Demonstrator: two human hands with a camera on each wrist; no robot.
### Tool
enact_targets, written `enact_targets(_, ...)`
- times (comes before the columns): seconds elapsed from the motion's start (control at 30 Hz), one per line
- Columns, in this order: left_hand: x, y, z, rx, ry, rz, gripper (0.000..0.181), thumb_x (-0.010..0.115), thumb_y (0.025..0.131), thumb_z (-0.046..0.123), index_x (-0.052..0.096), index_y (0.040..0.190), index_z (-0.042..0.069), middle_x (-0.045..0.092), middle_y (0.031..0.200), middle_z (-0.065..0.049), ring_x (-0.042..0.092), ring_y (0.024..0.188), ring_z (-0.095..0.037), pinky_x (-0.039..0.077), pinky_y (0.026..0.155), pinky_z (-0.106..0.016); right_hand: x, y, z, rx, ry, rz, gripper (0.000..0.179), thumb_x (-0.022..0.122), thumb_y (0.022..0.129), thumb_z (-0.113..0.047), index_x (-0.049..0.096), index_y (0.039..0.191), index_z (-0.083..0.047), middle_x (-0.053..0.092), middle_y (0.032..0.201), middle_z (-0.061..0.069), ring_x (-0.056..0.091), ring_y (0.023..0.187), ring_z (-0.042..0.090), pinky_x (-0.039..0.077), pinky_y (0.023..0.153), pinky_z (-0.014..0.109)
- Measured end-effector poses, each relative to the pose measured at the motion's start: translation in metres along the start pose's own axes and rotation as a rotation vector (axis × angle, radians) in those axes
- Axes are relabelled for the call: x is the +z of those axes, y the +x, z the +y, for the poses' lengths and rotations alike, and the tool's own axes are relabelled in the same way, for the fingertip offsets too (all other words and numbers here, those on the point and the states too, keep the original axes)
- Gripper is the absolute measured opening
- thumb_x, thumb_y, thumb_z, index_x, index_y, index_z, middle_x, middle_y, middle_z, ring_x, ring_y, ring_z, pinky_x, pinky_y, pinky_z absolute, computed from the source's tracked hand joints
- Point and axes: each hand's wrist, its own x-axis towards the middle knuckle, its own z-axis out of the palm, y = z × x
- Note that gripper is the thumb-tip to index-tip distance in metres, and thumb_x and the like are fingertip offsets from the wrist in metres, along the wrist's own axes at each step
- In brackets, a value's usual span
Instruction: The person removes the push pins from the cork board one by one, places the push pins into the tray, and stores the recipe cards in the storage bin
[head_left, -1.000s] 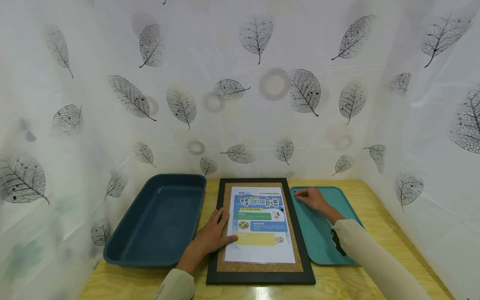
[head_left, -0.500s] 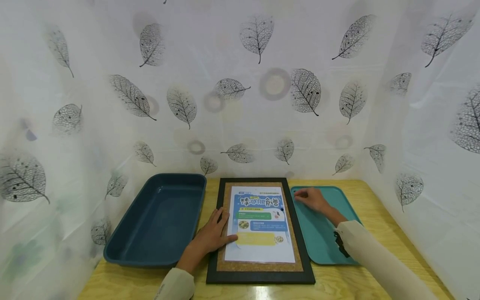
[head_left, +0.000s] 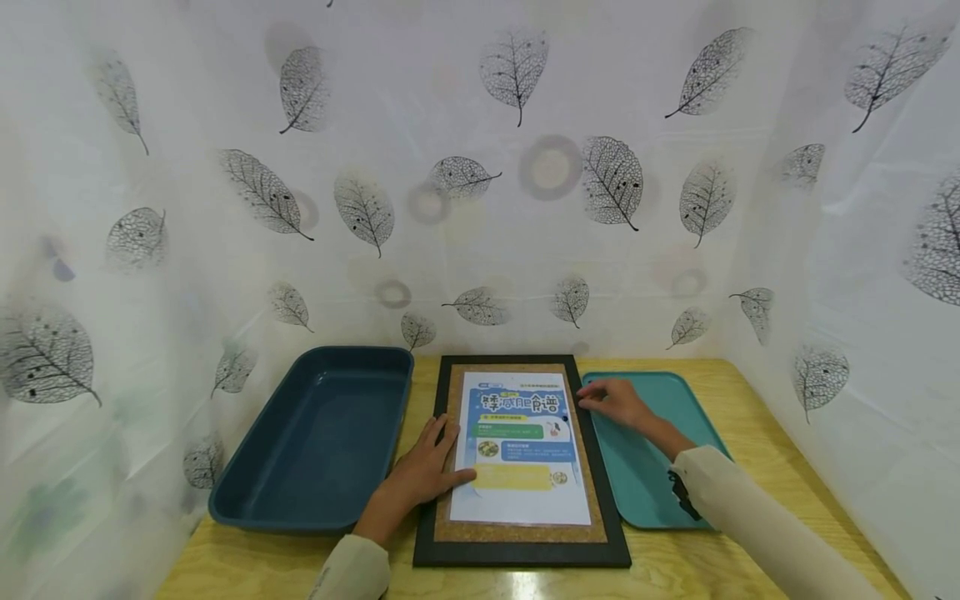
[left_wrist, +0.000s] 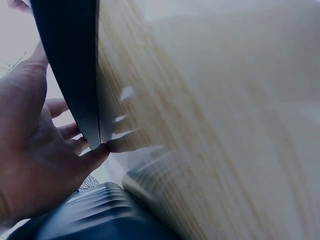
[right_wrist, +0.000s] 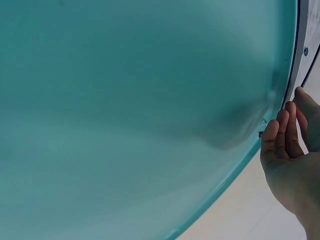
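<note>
A black-framed corkboard (head_left: 525, 534) lies on the table with a printed poster (head_left: 525, 507) on it. My left hand (head_left: 420, 471) rests along the board's left side, thumb reaching over the poster's edge. In the left wrist view, a fingertip touches the table beside the black frame (left_wrist: 67, 50). At the teal tray's (head_left: 652, 467) upper left corner, my right hand (head_left: 618, 404) holds thumb and fingers together over the board's right edge. I cannot tell whether something sits between those fingertips. A small dark thing (right_wrist: 260, 134) lies by the tray rim, close to the fingers.
A deep dark blue bin (head_left: 315, 450) stands left of the board. On the poster's right side is a round black dot (head_left: 565, 418). Leaf-printed sheeting (head_left: 480, 233) hangs behind the wooden table (head_left: 750, 417) and at both sides.
Over the last half second, my right hand has moved slightly left, from the tray's corner onto the board's right edge, fingertips still together. My left hand has stayed in place.
</note>
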Motion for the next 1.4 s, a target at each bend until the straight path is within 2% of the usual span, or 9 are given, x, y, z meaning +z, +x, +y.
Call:
enact_targets(0.33, 0.000, -0.001, 0.001, -0.005, 0.001, -0.001, 0.096, 0.068, 0.094, 0.062, 0.031, 0.164, 0.008, 0.014, 0.172, -0.019, 0.011, 0.158, -0.042, 0.038, 0.110, -0.065, 0.008, -0.001, -0.008, -0.061, -0.002, -0.029, 0.019, 0.082, 0.091, -0.014, 0.080, 0.106, -0.002, 0.075, 0.089, 0.001, 0.068, 0.079, 0.014, 0.055, 0.069, 0.032)
enact_targets(0.73, -0.001, -0.001, 0.002, 0.008, 0.002, 0.006, 0.096, 0.070, 0.094, 0.060, 0.032, 0.164, 0.006, 0.015, 0.171, -0.022, 0.013, 0.157, -0.045, 0.038, 0.111, -0.065, 0.013, -0.004, -0.013, -0.125, 0.014, -0.063, 0.018, 0.082, 0.091, -0.016, 0.082, 0.105, -0.004, 0.074, 0.089, -0.001, 0.064, 0.077, 0.009, 0.053, 0.067, 0.028)
enact_targets(0.97, 0.001, 0.000, 0.000, 0.000, 0.003, 0.010, 0.098, 0.069, 0.093, 0.063, 0.032, 0.164, 0.007, 0.015, 0.171, -0.020, 0.013, 0.157, -0.043, 0.038, 0.111, -0.064, 0.015, -0.004, -0.015, -0.118, 0.046, -0.073, 0.013, 0.083, 0.091, -0.015, 0.083, 0.101, -0.006, 0.078, 0.096, 0.003, 0.063, 0.079, 0.011, 0.049, 0.066, 0.025)
enact_targets(1.2, 0.001, -0.001, -0.001, 0.009, -0.001, 0.011, 0.097, 0.068, 0.094, 0.063, 0.031, 0.164, 0.007, 0.015, 0.171, -0.020, 0.012, 0.157, -0.044, 0.038, 0.111, -0.064, 0.017, -0.006, -0.015, -0.155, 0.035, -0.090, 0.013, 0.082, 0.091, -0.014, 0.084, 0.103, -0.008, 0.077, 0.096, 0.002, 0.057, 0.074, 0.005, 0.046, 0.064, 0.025)
enact_targets(1.4, 0.002, -0.001, -0.002, 0.017, -0.006, 0.014, 0.097, 0.068, 0.094, 0.063, 0.031, 0.164, 0.007, 0.014, 0.172, -0.020, 0.011, 0.157, -0.043, 0.038, 0.111, -0.065, 0.017, -0.008, -0.017, -0.126, 0.060, -0.098, 0.013, 0.081, 0.092, -0.013, 0.083, 0.103, -0.007, 0.075, 0.096, 0.003, 0.056, 0.075, 0.007, 0.045, 0.063, 0.025)
